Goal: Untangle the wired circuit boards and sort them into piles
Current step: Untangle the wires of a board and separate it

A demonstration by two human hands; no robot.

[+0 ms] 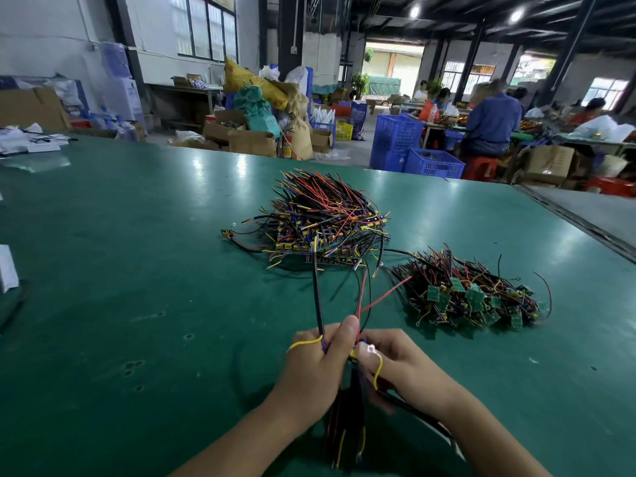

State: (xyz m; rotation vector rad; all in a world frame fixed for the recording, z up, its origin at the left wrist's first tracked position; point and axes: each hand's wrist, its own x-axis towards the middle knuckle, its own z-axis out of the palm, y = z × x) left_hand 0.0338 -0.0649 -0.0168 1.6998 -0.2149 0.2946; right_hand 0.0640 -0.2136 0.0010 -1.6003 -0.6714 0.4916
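- head view: near centre, a wired board cluster [354, 354] is gripped by the curled fingers of the left hand [318, 370] and right hand [407, 371], its wires drawn taut from the far tangled heap [327, 222], seemingly to free it.
- a separated pile [475, 297] is kept apart at right on the green table [137, 270].

factory workshop: green worktable [137, 235], blue crates [413, 149], cardboard boxes [251, 141], seated workers [490, 123]

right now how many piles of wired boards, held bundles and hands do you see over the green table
piles of wired boards: 2, far pile, right pile
held bundle: 1
hands: 2, left hand, right hand
total: 5
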